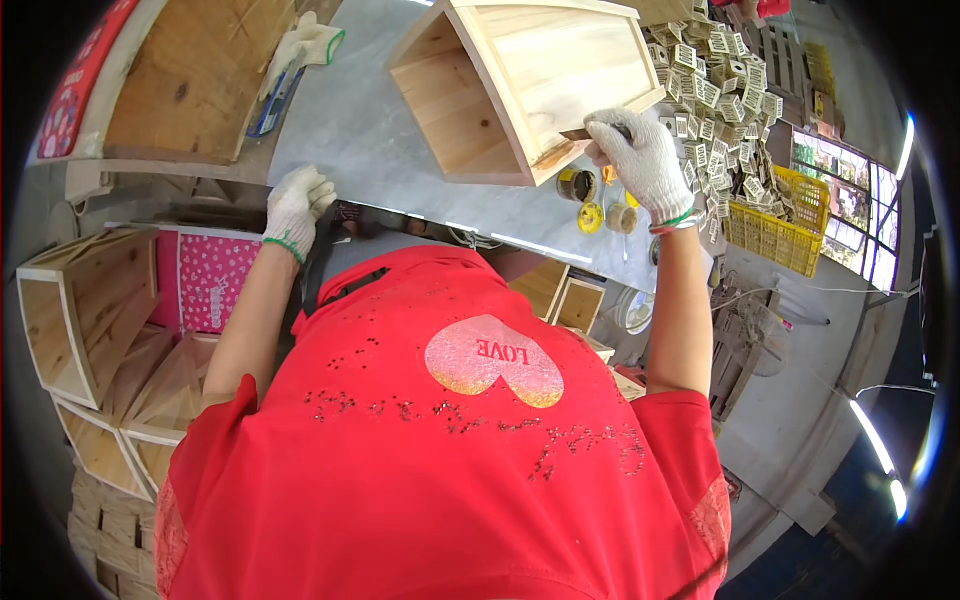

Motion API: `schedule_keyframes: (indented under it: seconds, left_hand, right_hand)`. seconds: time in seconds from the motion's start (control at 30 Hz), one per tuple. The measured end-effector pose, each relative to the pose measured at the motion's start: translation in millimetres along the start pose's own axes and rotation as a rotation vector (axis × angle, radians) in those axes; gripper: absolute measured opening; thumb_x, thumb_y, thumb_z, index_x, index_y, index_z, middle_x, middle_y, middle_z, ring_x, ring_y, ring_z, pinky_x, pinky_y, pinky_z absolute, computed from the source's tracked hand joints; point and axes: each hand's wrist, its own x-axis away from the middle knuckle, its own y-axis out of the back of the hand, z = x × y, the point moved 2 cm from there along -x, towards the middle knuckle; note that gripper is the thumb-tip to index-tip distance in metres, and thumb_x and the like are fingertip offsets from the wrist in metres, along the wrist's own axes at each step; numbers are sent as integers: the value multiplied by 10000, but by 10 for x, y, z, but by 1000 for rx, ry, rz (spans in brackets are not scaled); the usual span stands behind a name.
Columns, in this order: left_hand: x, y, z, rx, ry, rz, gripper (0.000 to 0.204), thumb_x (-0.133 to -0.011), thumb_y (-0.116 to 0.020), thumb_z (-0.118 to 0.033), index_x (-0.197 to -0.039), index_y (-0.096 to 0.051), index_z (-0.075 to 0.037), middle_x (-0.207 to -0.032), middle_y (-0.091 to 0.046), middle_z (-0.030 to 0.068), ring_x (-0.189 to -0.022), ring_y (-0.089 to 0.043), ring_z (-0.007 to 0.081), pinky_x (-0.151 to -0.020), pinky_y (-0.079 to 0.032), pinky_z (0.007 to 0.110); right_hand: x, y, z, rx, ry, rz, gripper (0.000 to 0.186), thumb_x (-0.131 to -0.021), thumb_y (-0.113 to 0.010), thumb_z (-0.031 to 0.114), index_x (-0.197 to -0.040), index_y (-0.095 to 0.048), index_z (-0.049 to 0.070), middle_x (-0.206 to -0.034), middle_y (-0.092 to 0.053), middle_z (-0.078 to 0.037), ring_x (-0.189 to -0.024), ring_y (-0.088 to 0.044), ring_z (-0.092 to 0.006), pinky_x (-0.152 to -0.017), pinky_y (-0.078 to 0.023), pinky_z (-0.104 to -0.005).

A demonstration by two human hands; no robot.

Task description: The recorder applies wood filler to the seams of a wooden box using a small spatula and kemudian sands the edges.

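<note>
An open pale wooden box (540, 70) rests on its side on the grey worktop (340, 120). My right hand (640, 165), in a white knit glove, is closed on a thin flat blade (574, 133) at the box's lower right edge. My left hand (298, 208), also gloved, rests at the worktop's front edge, fingers apart and slightly bent, holding nothing. Small open tins (576, 185) and a yellow lid (590, 218) lie just below the box, near my right hand.
A brown board (180, 80), spare gloves (300, 50) and blue tools (275, 105) lie at the upper left. Wooden crates (85, 330) are stacked below left. At right stand a heap of small wooden pieces (730, 90) and a yellow basket (775, 240). A person's red sleeve (770, 8) shows far back.
</note>
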Motion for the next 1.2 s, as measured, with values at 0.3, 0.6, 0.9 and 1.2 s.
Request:
schedule_keyframes:
  seconds: [0.3, 0.6, 0.9, 1.2]
  left_hand:
    - [90, -151, -114, -76, -6, -36, 284, -935, -692, -145, -1184, -623, -27, -1005, -669, 105, -854, -701, 236, -684, -614, 325]
    - [79, -237, -107, -152, 12, 2, 306, -931, -691, -153, -1196, -608, -25, -982, -672, 98, -855, -703, 238, -704, -615, 340]
    - [89, -251, -86, -136, 18, -5, 272, -933, -697, -138, -1172, -619, -37, -961, -672, 95, -827, -701, 232, -675, -611, 331]
    - [70, -218, -46, -117, 27, -36, 209, -930, -703, -139, -1105, -640, -45, -942, -674, 93, -793, -699, 213, -639, -608, 318]
  right_hand:
    - [602, -303, 18, 33, 264, -101, 153, -939, -673, 47, -1069, -725, -15, -880, -709, -84, -798, -677, -134, -732, -541, -280]
    - [774, -739, -330, 63, 288, -550, 224, -911, -702, 27, -1134, -726, 18, -1107, -728, -167, -1033, -712, -283, -921, -550, -353]
    - [854, -937, -269, 200, 400, -615, 307, -891, -718, 33, -1197, -711, 55, -1174, -708, -187, -1078, -693, -336, -947, -545, -378]
    - [989, -1204, -256, 264, 462, -574, 376, -876, -716, 29, -1250, -687, 61, -1262, -684, -183, -1114, -670, -346, -954, -544, -393]
